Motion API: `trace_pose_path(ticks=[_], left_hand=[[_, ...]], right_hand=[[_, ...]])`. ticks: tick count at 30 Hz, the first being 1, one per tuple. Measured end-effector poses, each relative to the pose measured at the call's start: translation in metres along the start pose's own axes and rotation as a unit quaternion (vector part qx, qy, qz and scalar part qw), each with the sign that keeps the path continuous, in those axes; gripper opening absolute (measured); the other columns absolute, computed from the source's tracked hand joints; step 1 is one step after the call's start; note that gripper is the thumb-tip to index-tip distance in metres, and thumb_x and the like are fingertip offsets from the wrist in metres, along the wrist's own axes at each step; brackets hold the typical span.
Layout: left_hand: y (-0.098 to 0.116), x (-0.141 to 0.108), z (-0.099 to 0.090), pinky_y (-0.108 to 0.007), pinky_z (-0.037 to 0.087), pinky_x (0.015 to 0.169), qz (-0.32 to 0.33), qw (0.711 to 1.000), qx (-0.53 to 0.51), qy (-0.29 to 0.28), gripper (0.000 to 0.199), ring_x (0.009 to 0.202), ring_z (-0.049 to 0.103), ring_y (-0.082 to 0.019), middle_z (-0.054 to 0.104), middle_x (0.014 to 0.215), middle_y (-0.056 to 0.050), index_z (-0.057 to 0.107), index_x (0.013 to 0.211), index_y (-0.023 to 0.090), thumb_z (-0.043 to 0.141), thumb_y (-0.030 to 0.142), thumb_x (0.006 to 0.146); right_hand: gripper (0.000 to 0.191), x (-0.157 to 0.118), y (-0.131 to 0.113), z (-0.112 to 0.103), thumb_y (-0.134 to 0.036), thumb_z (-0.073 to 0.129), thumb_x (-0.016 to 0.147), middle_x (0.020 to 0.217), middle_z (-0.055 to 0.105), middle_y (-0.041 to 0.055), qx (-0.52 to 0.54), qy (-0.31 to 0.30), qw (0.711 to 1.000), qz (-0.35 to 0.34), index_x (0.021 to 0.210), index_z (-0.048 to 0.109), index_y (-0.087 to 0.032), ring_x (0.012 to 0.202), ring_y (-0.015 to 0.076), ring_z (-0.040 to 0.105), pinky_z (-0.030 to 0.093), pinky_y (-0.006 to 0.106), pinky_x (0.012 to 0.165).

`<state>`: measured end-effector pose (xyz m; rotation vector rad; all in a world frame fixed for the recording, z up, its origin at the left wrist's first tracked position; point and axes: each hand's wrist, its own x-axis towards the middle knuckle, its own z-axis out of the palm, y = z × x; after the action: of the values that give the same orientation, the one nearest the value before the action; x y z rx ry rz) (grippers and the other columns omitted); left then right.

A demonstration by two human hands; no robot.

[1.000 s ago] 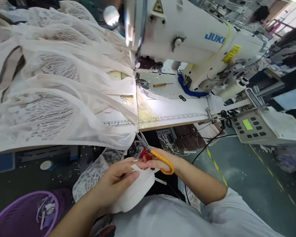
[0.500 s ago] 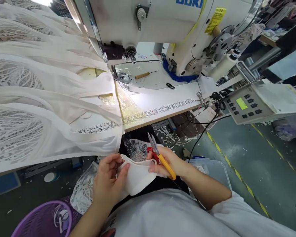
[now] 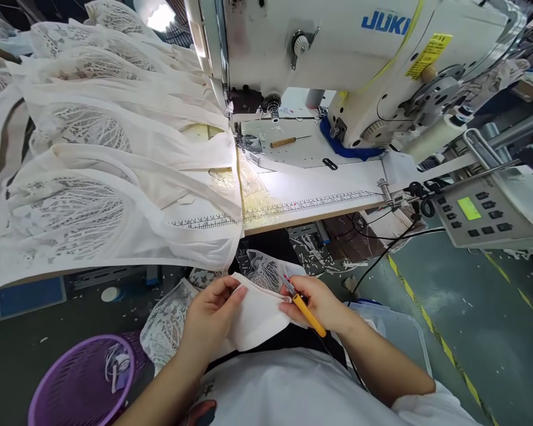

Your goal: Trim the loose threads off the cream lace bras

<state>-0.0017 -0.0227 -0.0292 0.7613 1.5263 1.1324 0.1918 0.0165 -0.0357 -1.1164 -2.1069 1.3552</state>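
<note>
Facing a table [image 3: 328, 184] with a white sewing machine [image 3: 350, 65] standing on it and white lace garments [image 3: 84, 204] spread over its left part. Has a purple basket [image 3: 77, 378] low on the left. Holds white cloth [image 3: 260, 319] between both hands, just in front of the table's edge and close to the body. Pinches the left end between thumb and fingers of the left hand [image 3: 213, 310]; pinches the right end with the right hand [image 3: 317, 300], gripping orange-handled scissors [image 3: 310, 315] there too, blades toward the table. Faces, too, a small wooden-handled pick [image 3: 284, 142] lying beneath the sewing machine's arm.
</note>
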Motion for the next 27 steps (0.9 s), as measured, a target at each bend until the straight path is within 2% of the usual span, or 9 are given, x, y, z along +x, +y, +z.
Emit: trace_pose_path(ticks=[5, 9, 14, 18, 20, 22, 27], left_hand=[[-0.001, -0.003, -0.001, -0.02, 0.043, 0.054, 0.001, 1.0, 0.001, 0.007, 0.011, 0.058, 0.051, -0.011, 0.058, 0.06, 0.003, 0.063, 0.062, 0.019, 0.069, 0.027, 0.057], [-0.001, -0.007, -0.003, -0.02, 0.042, 0.053, -0.001, 1.0, -0.007, -0.021, 0.013, 0.057, 0.049, -0.011, 0.055, 0.059, 0.003, 0.06, 0.062, 0.018, 0.068, 0.029, 0.06], [0.001, -0.011, -0.004, -0.02, 0.042, 0.055, -0.005, 0.999, -0.026, -0.045, 0.015, 0.06, 0.049, -0.01, 0.053, 0.064, 0.003, 0.058, 0.069, 0.018, 0.064, 0.031, 0.067], [0.002, -0.015, -0.003, -0.021, 0.042, 0.055, 0.014, 0.999, 0.003, -0.036, 0.013, 0.06, 0.048, -0.011, 0.052, 0.065, 0.002, 0.057, 0.071, 0.018, 0.061, 0.03, 0.069], [0.003, -0.017, -0.004, -0.021, 0.042, 0.055, 0.023, 0.999, 0.006, -0.026, 0.012, 0.061, 0.048, -0.011, 0.052, 0.066, 0.002, 0.057, 0.072, 0.018, 0.06, 0.029, 0.069], [0.002, -0.019, -0.005, -0.021, 0.041, 0.056, 0.041, 0.999, 0.009, -0.02, 0.009, 0.063, 0.048, -0.011, 0.053, 0.068, 0.002, 0.057, 0.072, 0.018, 0.059, 0.026, 0.07], [-0.005, -0.017, -0.012, -0.023, 0.045, 0.066, 0.109, 0.994, 0.0, -0.014, 0.003, 0.075, 0.054, -0.015, 0.057, 0.077, -0.001, 0.059, 0.072, 0.02, 0.058, 0.022, 0.071]], right_hand=[[0.014, -0.003, -0.001, -0.003, -0.024, 0.054, 0.07, 0.054, 0.042, -0.0042, 0.046, -0.014, 0.998, 0.046, 0.061, 0.046, -0.017, 0.046, 0.0073, 0.035, 0.031, 0.018, 0.043], [0.011, -0.001, -0.005, -0.007, -0.022, 0.054, 0.07, 0.054, 0.043, -0.0044, 0.045, -0.02, 0.998, 0.037, 0.061, 0.049, -0.017, 0.048, 0.0075, 0.037, 0.033, 0.018, 0.046], [0.016, 0.001, -0.007, -0.006, -0.028, 0.059, 0.068, 0.061, 0.045, -0.0029, 0.095, -0.03, 0.993, 0.057, 0.066, 0.049, -0.016, 0.052, 0.0082, 0.039, 0.034, 0.019, 0.048], [0.03, 0.001, -0.005, 0.002, -0.035, 0.068, 0.06, 0.062, 0.043, -0.0031, 0.091, -0.007, 0.992, 0.082, 0.064, 0.045, -0.017, 0.053, 0.0085, 0.036, 0.032, 0.02, 0.047], [0.028, 0.002, -0.004, 0.006, -0.034, 0.067, 0.061, 0.059, 0.04, -0.0041, 0.074, 0.01, 0.993, 0.095, 0.064, 0.045, -0.017, 0.052, 0.0083, 0.033, 0.03, 0.02, 0.047], [0.025, 0.003, -0.003, 0.009, -0.033, 0.066, 0.063, 0.061, 0.041, -0.004, 0.105, 0.022, 0.989, 0.101, 0.068, 0.047, -0.017, 0.052, 0.0083, 0.034, 0.031, 0.021, 0.047], [0.022, 0.005, -0.004, 0.017, -0.035, 0.062, 0.071, 0.077, 0.053, 0.0024, 0.258, 0.063, 0.964, 0.029, 0.073, 0.048, -0.018, 0.067, 0.0132, 0.048, 0.041, 0.026, 0.062]])
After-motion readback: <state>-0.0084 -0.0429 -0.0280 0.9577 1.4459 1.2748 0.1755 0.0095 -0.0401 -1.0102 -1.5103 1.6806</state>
